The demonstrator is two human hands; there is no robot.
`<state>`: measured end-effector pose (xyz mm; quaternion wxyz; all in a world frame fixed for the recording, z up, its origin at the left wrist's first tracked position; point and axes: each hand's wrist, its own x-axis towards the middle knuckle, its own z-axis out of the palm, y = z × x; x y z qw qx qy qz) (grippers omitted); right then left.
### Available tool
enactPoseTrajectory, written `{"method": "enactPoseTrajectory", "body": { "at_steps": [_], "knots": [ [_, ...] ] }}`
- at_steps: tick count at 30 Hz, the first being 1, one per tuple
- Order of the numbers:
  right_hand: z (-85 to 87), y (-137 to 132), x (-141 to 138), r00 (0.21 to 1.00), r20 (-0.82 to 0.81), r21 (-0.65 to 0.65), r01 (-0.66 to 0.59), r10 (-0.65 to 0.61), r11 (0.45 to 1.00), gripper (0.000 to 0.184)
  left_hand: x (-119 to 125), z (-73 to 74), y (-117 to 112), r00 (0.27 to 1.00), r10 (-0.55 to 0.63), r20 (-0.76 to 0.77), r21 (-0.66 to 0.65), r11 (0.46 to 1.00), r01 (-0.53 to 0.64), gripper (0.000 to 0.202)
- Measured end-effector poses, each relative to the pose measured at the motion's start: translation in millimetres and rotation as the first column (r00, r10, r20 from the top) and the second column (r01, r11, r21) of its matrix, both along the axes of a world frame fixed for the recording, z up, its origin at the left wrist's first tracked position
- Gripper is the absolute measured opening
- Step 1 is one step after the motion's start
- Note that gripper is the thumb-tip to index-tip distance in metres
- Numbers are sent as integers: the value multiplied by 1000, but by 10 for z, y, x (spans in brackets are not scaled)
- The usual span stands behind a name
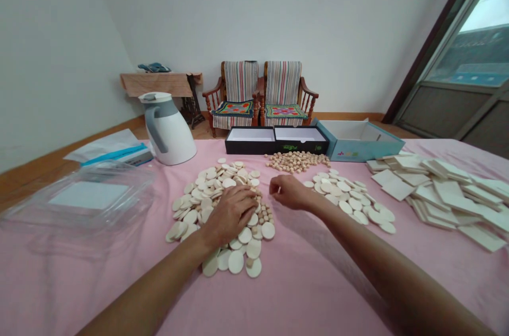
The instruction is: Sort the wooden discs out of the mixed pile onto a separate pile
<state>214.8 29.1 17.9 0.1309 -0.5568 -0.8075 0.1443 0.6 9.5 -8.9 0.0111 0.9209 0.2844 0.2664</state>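
- Table (310,283): center-left, main disc pile (199,187), blocks (265,214) along its right side; left hand (229,215) on top.
- Right hand (288,191): between main pile and second disc pile (345,193) to its right.
- Block heap (298,161): behind second disc pile, in front of shallow boxes (249,148).
- Open box (345,150): just right of those.
- Panels (449,187): far right, before open box.
- Far left: plastic trays (95,195), packet (119,155) behind, jug (175,137) right of packet.
- Behind table: two chairs (240,81) side by side; side table (159,85) left of them.
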Motion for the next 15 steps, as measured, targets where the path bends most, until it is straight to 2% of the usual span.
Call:
{"method": "enactPoseTrajectory", "body": {
  "at_steps": [2,5,12,15],
  "knots": [
    [-60,-123,-127,1000,6,-47,-18,18,999,18,2,3,-1,1000,3,-1,1,1000,-3,17],
    [-125,-184,-225,999,12,-65,34,-33,997,19,3,-1,6,1000,6,-3,3,1000,-6,17],
    [-97,-110,-182,1000,-5,-138,0,0,990,16,5,5,17,1000,13,2,-3,1000,-13,17],
    [-114,-108,-185,999,36,-105,42,-38,994,17,4,12,9,1000,15,-1,-11,1000,-15,18]
  ]
}}
